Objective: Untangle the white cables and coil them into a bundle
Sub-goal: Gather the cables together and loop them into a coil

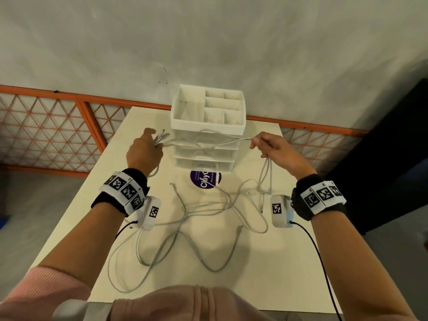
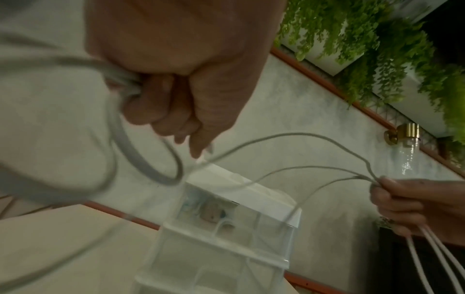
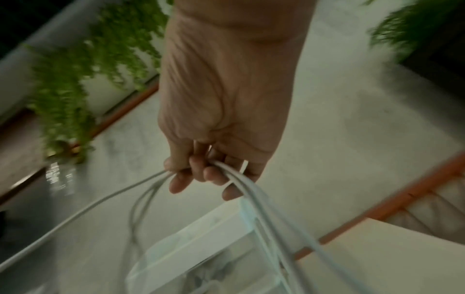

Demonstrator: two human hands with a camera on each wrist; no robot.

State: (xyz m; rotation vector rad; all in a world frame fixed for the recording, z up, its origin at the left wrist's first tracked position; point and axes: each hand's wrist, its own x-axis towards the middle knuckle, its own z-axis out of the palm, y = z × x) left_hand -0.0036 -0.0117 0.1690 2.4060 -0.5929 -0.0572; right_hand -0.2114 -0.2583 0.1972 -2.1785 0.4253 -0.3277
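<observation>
Several white cables [image 1: 203, 209] lie in tangled loops on the cream table [image 1: 266, 274]. My left hand [image 1: 144, 150] is raised at the left and grips a bunch of cable ends, whose plugs [image 1: 162, 137] stick out past the fingers. In the left wrist view the curled fingers [image 2: 161, 111] hold grey loops [image 2: 141, 159]. My right hand [image 1: 269, 144] is raised at the right and pinches the same strands [image 1: 231, 142], stretched between both hands. More strands [image 1: 266, 174] hang from it to the table. The right wrist view shows its fingers [image 3: 198, 171] curled round the cables [image 3: 254, 191].
A white drawer organiser [image 1: 208, 126] with an open compartment tray on top stands at the table's far middle, just behind the stretched cables. A purple round sticker [image 1: 205, 180] lies in front of it. An orange lattice railing [image 1: 58, 135] runs behind the table.
</observation>
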